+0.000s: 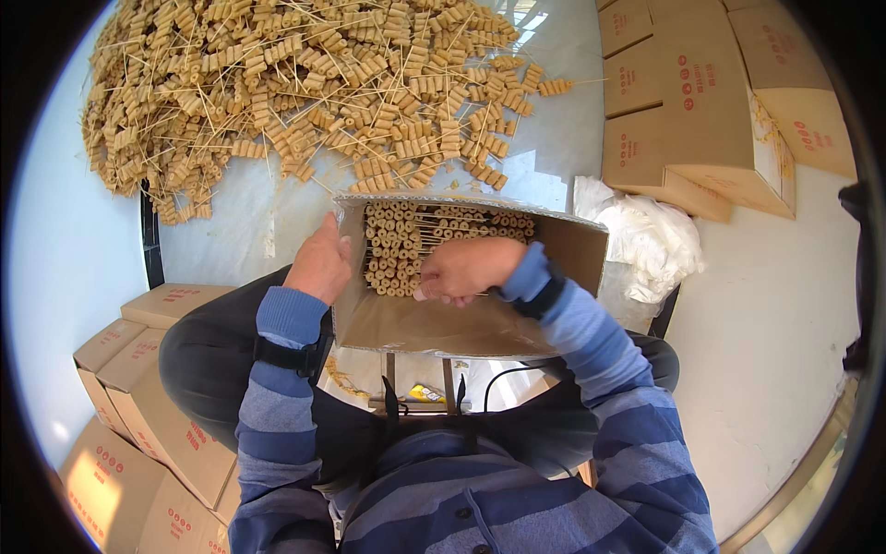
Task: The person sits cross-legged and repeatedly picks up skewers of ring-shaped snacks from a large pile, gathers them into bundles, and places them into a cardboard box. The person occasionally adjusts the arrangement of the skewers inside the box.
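An open cardboard box (443, 332) stands before me between my knees. Rows of skewered tan ring-shaped food pieces (391, 242) line its far and left parts. My left hand (322, 260) rests at the box's left wall, its fingers at the far left corner. Inside the box, my right hand (467, 270) is bent over the packed skewers with its fingers curled down; whether it grips one is hidden. Beyond the box, a large heap of the same skewers (277, 83) lies loose on a pale surface.
Closed cardboard cartons (706, 90) are stacked at the far right, and more cartons (159, 395) stand at the lower left. A bundle of white plastic bags (651, 235) lies right of the box. A small yellow packet (426, 394) is visible below, between my legs.
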Action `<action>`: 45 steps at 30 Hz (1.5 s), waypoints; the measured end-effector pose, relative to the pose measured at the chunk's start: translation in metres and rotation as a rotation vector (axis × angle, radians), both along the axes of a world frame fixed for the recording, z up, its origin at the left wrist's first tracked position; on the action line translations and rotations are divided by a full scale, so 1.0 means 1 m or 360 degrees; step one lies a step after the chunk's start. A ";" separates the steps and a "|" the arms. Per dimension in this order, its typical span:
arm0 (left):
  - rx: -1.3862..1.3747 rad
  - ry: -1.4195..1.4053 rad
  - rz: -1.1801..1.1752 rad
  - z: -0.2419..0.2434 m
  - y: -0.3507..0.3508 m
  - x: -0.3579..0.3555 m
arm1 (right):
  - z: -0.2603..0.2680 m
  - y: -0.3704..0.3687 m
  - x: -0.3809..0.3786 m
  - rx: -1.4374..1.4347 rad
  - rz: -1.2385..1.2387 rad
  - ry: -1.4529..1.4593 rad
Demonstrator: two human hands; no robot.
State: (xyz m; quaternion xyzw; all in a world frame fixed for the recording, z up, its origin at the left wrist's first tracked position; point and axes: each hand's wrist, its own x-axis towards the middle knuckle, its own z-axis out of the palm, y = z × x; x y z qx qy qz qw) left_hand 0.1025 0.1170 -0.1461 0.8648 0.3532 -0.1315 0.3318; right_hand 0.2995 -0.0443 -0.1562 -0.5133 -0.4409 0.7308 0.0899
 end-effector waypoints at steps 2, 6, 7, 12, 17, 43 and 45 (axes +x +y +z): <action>-0.0076 0.0097 0.0023 0.000 -0.003 0.001 | 0.055 -0.007 0.053 0.0090 -0.0310 0.0530; -0.0183 0.0284 0.0075 0.023 -0.013 0.005 | 0.074 0.011 0.134 0.0082 -0.1077 0.0017; -0.0151 0.0266 0.0079 0.034 -0.016 0.006 | 0.059 0.018 0.143 0.0053 -0.1066 -0.0352; 0.0053 -0.0027 -0.0256 0.121 0.020 -0.003 | -0.008 0.052 0.186 0.0105 -0.0616 -0.0755; -0.0097 0.0060 -0.0476 0.137 0.040 0.030 | -0.051 0.140 0.194 0.0494 -0.0528 -0.1287; -0.0100 -0.0244 -0.0662 0.133 0.038 0.033 | -0.194 0.209 0.085 0.1233 0.0559 -0.2592; -0.0162 -0.0071 -0.0718 0.137 0.038 0.035 | -0.189 0.199 0.085 0.1157 0.0676 -0.2547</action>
